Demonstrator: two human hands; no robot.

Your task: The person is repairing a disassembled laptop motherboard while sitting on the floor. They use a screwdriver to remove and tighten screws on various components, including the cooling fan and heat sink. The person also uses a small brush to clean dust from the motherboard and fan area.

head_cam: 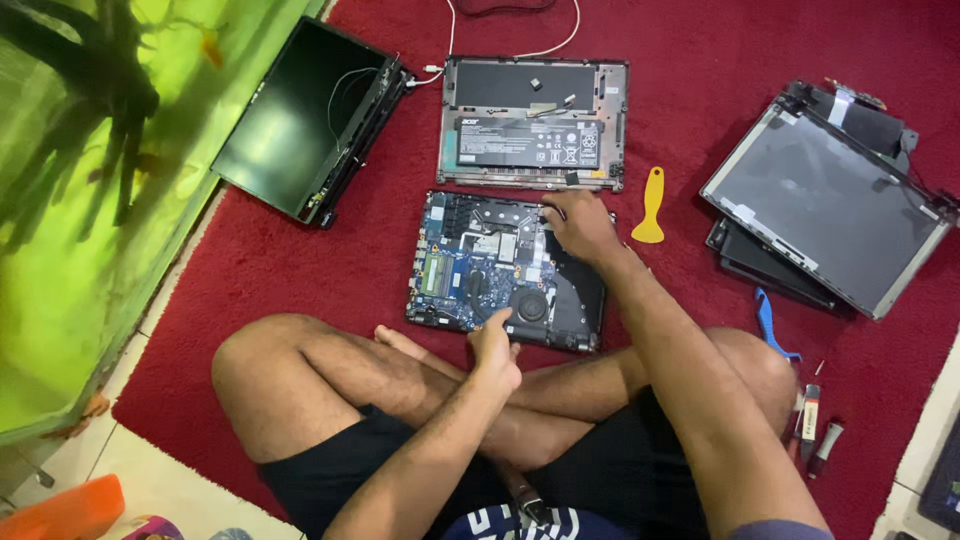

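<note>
1. Opened laptop base (470,270) with blue motherboard sits on the red rug (300,270), dead centre
2. Left hand (495,345) at its 6 o'clock edge, fingers curled, index poking the board
3. Right hand (578,225) at 1 o'clock, fingers bent, pressing down
4. Yellow pry tool (650,207) at 3 o'clock

A red carpet (300,260) covers the floor, with a green-lit fish tank (90,200) along its left edge. On it lie a detached black screen (300,120), an opened laptop base with battery (535,125), a yellow pry tool (650,205) and stacked display panels (825,205). Near the right edge are a blue pry tool (768,325) and screwdrivers (815,430).
</note>
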